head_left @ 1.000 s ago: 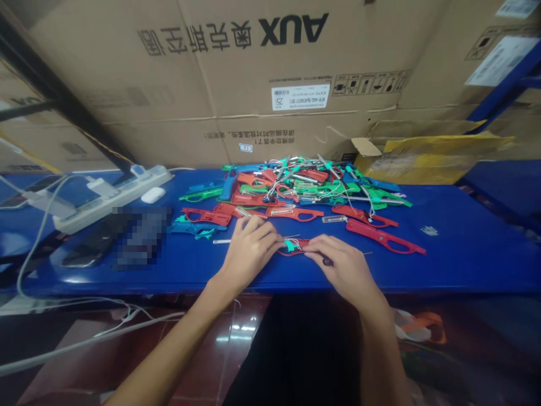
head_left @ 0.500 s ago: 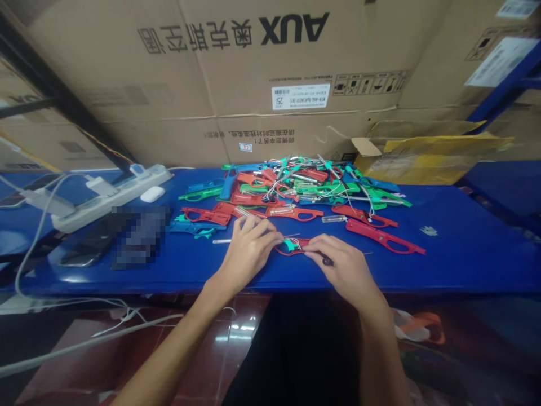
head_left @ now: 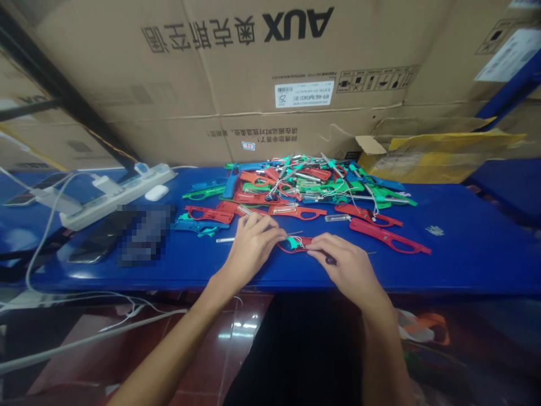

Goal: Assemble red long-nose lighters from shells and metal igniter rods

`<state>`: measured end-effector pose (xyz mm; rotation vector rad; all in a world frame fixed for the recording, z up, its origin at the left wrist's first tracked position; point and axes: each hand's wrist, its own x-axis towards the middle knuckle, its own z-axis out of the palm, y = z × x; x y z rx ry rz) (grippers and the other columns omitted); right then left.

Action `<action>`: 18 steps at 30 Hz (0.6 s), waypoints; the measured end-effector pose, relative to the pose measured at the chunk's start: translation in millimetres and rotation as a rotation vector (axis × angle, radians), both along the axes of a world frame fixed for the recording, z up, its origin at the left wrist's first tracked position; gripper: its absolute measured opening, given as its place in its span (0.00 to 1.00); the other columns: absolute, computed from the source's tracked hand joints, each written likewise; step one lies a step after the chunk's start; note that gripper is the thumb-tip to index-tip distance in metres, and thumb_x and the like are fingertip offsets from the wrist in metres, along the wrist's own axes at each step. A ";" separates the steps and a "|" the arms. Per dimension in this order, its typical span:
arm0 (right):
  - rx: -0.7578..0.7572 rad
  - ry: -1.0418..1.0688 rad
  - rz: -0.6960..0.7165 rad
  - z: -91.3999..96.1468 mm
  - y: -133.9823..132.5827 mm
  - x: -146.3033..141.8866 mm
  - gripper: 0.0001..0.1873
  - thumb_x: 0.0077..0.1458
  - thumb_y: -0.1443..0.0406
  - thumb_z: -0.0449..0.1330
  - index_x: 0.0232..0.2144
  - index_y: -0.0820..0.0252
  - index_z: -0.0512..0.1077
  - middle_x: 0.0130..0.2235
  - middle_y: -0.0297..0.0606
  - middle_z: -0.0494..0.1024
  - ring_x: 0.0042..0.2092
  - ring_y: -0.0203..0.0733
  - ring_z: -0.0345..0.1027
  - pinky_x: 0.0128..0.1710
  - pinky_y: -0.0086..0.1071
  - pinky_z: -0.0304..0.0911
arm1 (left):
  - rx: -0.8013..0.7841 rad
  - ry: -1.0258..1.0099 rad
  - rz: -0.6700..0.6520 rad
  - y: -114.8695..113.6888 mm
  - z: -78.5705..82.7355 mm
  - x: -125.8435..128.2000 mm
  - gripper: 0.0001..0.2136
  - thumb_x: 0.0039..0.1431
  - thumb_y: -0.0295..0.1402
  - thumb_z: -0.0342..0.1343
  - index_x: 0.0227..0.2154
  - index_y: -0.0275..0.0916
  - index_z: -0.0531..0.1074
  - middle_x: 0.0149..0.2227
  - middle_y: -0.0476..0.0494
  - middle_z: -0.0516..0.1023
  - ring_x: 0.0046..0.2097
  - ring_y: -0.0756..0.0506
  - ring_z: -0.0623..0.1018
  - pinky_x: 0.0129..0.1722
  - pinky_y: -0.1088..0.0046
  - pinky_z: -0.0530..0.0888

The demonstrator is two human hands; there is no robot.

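Left to right near the front edge of the worktop [head_left: 460, 254]: my left hand [head_left: 252, 239], fingers bent closed on the left end of the red shell [head_left: 302, 248]; green piece [head_left: 292, 243] and white wires [head_left: 301, 241] already inside, top uncovered; my right hand [head_left: 344, 256], pinching the right end

The casing [head_left: 296, 251] just below the frame's centre was red, with a teal-green piece [head_left: 292, 242] and white wires [head_left: 301, 241] inside it. Mid-frame, the heap of parts [head_left: 319, 173] mixed red, green, blue and silver. The tabletop [head_left: 477, 248] was deep blue. Across the top, the carton [head_left: 169, 90] was brown with black lettering [head_left: 298, 25] and a white label [head_left: 305, 94]; at right, the tape [head_left: 448, 146] was yellow.
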<state>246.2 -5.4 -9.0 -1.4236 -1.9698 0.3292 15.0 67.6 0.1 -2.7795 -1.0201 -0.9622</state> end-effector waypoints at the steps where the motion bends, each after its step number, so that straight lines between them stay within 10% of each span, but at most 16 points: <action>1: 0.002 -0.001 -0.001 -0.1 0.0 -0.1 0.06 0.67 0.63 0.59 0.39 0.52 0.77 0.43 0.34 0.82 0.43 0.42 0.76 0.45 0.33 0.67 | -0.001 -0.001 -0.001 0.2 0.0 0.1 0.09 0.71 0.34 0.53 0.41 0.43 0.79 0.42 0.45 0.79 0.43 0.43 0.69 0.47 0.62 0.63; 18: -0.002 -0.006 0.011 0.4 0.6 -0.3 0.05 0.66 0.63 0.60 0.39 0.50 0.78 0.43 0.33 0.83 0.44 0.43 0.76 0.43 0.35 0.69 | -0.056 0.027 0.003 -1.3 2.5 0.4 0.09 0.72 0.33 0.53 0.40 0.42 0.78 0.42 0.45 0.78 0.44 0.43 0.70 0.47 0.62 0.63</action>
